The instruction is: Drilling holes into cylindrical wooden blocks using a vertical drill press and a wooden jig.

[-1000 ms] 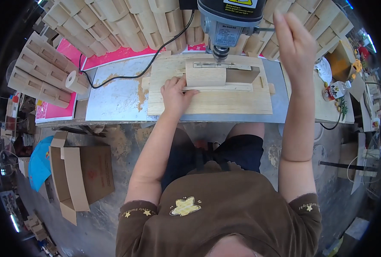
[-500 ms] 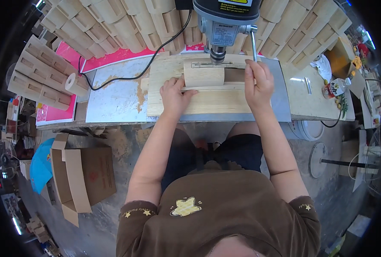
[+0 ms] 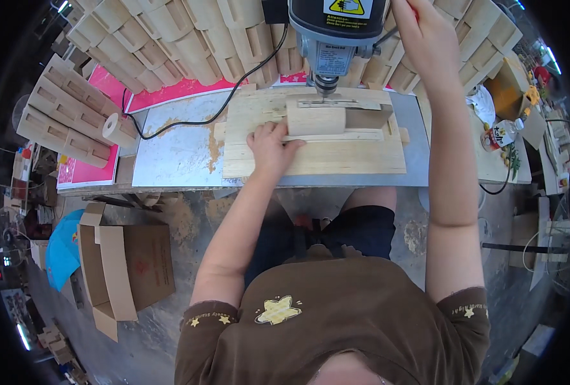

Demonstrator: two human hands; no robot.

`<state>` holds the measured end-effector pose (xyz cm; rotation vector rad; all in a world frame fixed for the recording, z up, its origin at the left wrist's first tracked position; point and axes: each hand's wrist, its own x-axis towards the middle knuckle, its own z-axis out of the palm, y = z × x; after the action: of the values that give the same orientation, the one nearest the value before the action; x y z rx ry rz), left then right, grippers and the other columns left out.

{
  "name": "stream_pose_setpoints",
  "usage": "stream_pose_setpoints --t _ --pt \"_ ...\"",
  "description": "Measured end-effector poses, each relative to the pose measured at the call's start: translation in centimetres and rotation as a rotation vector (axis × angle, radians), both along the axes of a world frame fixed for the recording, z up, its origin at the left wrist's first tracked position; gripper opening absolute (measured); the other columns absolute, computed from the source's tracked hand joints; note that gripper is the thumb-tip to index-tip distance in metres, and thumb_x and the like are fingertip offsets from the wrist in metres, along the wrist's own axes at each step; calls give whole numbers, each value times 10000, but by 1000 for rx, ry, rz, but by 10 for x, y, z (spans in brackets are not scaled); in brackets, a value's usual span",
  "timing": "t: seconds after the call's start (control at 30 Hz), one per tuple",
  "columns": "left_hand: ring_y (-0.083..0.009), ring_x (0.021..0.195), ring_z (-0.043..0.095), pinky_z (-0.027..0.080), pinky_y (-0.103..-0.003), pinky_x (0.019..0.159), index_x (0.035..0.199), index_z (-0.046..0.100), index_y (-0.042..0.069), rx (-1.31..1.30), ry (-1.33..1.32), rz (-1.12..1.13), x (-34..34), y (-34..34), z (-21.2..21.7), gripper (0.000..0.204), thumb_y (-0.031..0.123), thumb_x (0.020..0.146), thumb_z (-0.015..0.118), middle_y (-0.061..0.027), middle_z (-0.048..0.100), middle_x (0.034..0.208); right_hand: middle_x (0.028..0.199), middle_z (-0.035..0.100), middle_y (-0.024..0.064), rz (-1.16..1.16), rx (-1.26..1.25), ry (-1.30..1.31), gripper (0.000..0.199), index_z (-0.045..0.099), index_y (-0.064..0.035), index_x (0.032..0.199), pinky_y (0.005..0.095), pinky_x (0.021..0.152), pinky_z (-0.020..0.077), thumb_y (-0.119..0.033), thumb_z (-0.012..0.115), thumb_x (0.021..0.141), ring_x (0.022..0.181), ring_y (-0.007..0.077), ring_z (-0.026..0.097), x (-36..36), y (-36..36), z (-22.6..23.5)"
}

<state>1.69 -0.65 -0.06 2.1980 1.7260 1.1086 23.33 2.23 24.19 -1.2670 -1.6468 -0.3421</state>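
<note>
Since the earlier frame, we see the right hand lifted from beside the board to the top edge, right of centre, and the drill's lever swung up with it; the block and the left hand have shifted slightly right along the board.

From large to small, we have stacked wooden pieces across the top of the frame, then the pale bench through the upper middle. A carton stands open at lower left. The board lies on the bench at upper centre, with the drill above its far side. Left of the carton is a blue umbrella.

Our hands are well apart. The right is at the lever's outer end, partly cut off by the frame, so we cannot tell how tightly it closes. The left is spread, fingertips touching the block's left end, thumb apart along its near side. The block sits on the board under the chuck. A bottle lies tilted at right.
</note>
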Motion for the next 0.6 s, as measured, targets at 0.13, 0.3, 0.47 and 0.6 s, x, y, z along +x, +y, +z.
stream_pose_setpoints --t 0.13,0.3,0.47,0.6 --pt "-241 898 509 298 -429 838 1128 620 144 28 43 -14 23 -2 5 585 339 600 779 -36 564 869 823 612 244 -173 -191 -58 351 601 -5 818 429 667 469 -331 483 867 800 398 598 12 64 11" --pt "-241 898 507 297 -423 839 1134 618 143 41 1 -34 26 -1 3 583 361 615 768 -37 563 870 801 604 248 -138 -193 -64 380 601 11 803 429 658 466 -345 477 848 769 390 605 19 54 17" --pt "-242 882 510 302 -420 838 1138 618 149 31 0 -19 22 -2 2 583 359 615 767 -40 559 863 746 592 240 -14 -101 -57 332 589 24 772 406 621 453 -289 505 845 706 363 603 11 2 7" --pt "-241 875 511 304 -421 837 1138 620 154 21 20 -10 21 0 0 586 363 611 768 -39 557 859 593 477 73 118 -67 -33 123 572 -19 780 291 480 370 -117 587 853 515 180 459 11 -39 -33"
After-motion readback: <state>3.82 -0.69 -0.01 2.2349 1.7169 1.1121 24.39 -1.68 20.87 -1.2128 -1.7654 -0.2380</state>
